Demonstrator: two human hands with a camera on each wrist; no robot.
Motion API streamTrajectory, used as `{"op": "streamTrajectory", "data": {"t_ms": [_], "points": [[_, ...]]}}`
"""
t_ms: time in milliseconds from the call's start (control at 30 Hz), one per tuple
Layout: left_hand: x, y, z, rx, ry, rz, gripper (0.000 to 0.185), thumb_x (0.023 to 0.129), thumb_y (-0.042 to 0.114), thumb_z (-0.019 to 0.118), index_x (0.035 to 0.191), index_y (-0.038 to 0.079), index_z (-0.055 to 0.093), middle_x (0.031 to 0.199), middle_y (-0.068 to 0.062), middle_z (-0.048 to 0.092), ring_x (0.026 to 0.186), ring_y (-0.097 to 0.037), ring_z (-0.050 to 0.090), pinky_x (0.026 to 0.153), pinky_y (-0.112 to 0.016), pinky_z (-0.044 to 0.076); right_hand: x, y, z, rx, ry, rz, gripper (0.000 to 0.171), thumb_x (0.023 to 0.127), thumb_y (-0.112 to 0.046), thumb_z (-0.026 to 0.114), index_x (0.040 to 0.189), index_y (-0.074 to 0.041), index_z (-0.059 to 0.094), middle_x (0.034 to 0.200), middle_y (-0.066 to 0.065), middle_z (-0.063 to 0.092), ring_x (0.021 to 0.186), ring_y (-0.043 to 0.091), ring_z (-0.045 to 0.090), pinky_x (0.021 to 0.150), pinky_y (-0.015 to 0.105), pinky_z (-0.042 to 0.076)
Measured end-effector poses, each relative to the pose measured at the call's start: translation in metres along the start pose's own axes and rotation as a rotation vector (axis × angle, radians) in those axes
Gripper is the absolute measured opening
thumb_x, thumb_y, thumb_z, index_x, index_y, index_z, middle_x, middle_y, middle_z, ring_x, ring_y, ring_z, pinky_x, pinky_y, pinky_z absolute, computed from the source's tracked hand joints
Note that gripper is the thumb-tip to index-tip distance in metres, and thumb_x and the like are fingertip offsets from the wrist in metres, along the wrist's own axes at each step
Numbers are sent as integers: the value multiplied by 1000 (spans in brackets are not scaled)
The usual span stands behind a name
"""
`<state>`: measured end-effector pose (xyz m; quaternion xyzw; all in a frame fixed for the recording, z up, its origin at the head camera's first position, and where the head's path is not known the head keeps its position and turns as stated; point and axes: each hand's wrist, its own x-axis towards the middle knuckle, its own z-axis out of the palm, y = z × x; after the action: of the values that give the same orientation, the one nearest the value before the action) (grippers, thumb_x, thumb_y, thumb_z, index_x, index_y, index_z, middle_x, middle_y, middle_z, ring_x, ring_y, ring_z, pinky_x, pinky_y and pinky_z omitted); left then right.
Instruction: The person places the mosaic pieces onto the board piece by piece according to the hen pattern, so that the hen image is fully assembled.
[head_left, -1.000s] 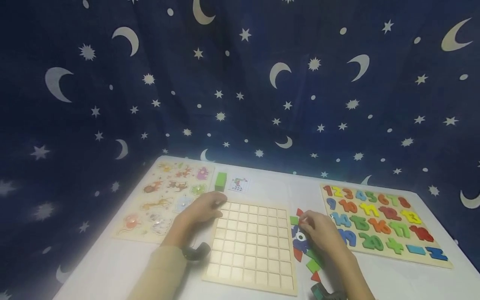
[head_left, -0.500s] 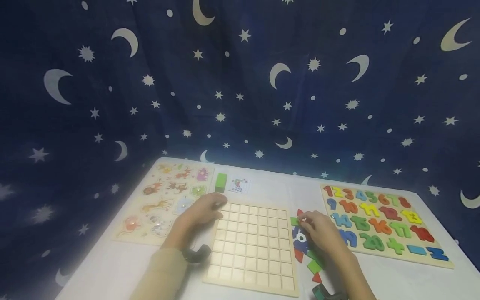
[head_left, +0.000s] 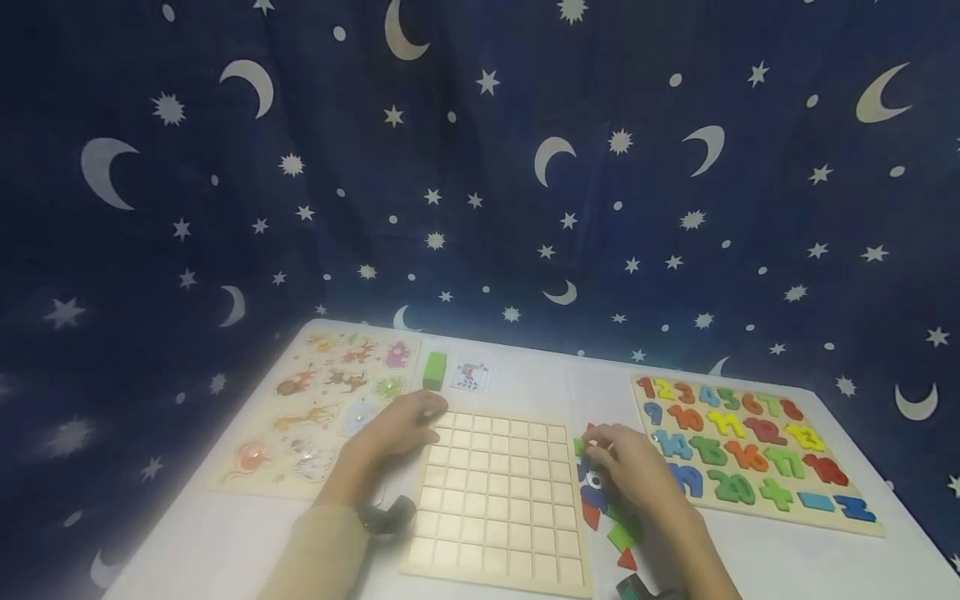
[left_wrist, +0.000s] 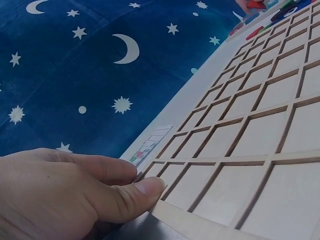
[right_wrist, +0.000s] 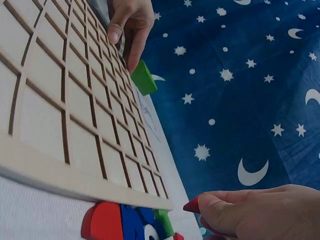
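Observation:
A wooden grid board (head_left: 495,500) with square compartments lies in front of me. At its far left corner my left hand (head_left: 397,427) grips the frame, thumb on the top edge, as the left wrist view shows. My right hand (head_left: 637,467) is over the pieces along the board's right side. Between its thumb and fingers it pinches a small red pointed piece (right_wrist: 192,204), seen in the right wrist view. Beside the board lie a red piece (right_wrist: 102,221), blue pieces (right_wrist: 132,222), a white ring shape (head_left: 594,481), a green square (head_left: 620,537) and a red triangle (head_left: 627,559).
An animal peg puzzle (head_left: 285,421) is to the left, and a number puzzle (head_left: 750,450) to the right. Behind the grid board stand a green block (head_left: 435,371) and a small picture card (head_left: 472,376). A starry dark blue cloth (head_left: 480,167) hangs behind the white table (head_left: 540,367).
The head view has shifted a little, so the whole scene sits slightly lower and further left. Both hands keep nearly the same places beside the board.

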<state>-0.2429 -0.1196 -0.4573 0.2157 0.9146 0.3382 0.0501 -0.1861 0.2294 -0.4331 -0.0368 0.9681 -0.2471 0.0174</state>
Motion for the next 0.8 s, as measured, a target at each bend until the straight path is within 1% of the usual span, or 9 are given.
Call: {"op": "streamTrajectory", "data": {"t_ms": [133,233,333,400,467,533,633,733,800], "points": [[-2,1,-1,-20,-7,-10,47,81,5,67,127,5,57,133,-11,57,128,-30,49,113,-46,34,2,-11,0,4,7,-21,19,89,-23,65,107,-17,69,94,-3,68,70,7,58,63,26,50],[-3,2,-1,-32,-7,-24,46,82,3,64,127,5,57,134,-11,56,128,-30,49,113,-47,35,5,-27,0,-1,20,-69,16,87,-23,67,102,-19,71,98,-3,69,72,7,57,60,25,50],[-4,1,-2,-38,-9,-20,45,83,1,62,128,6,56,135,-10,56,128,-30,49,113,-47,35,10,-47,5,13,35,-125,13,86,-23,67,98,-21,72,100,-4,70,76,8,59,64,28,52],[-3,-1,-2,-36,-5,1,45,83,1,61,128,5,56,134,-11,56,128,-31,49,112,-48,36,15,-62,12,31,31,-163,10,86,-23,67,95,-22,73,99,-6,70,76,9,60,65,29,54],[-2,-3,-3,-40,-2,14,45,83,0,60,128,5,56,134,-11,56,128,-31,49,112,-48,36,20,-75,20,29,28,-225,9,87,-23,67,92,-23,73,98,-8,71,78,6,59,69,28,53],[-2,-5,-2,-34,6,27,45,82,0,60,127,4,57,133,-12,57,127,-32,50,111,-48,37,25,-87,30,41,7,-285,9,87,-22,66,92,-23,73,97,-9,71,75,5,58,67,26,51],[-2,-5,-1,-33,11,18,45,81,-1,61,126,5,58,132,-12,58,126,-31,51,111,-48,38,30,-101,45,71,-23,-359,8,87,-23,66,91,-23,73,94,-11,72,68,2,54,63,21,48],[-3,-6,1,-52,13,9,45,81,-2,61,125,5,58,131,-11,58,125,-31,52,110,-49,38,31,-112,57,114,-48,-388,6,86,-26,67,89,-24,72,89,-12,71,65,1,54,63,19,47],[-5,-6,2,-59,14,12,45,81,-2,61,125,5,58,131,-11,59,125,-32,52,110,-49,38,31,-117,64,135,-51,-400,7,85,-27,67,89,-24,72,89,-12,71,68,3,57,66,21,50]]}}
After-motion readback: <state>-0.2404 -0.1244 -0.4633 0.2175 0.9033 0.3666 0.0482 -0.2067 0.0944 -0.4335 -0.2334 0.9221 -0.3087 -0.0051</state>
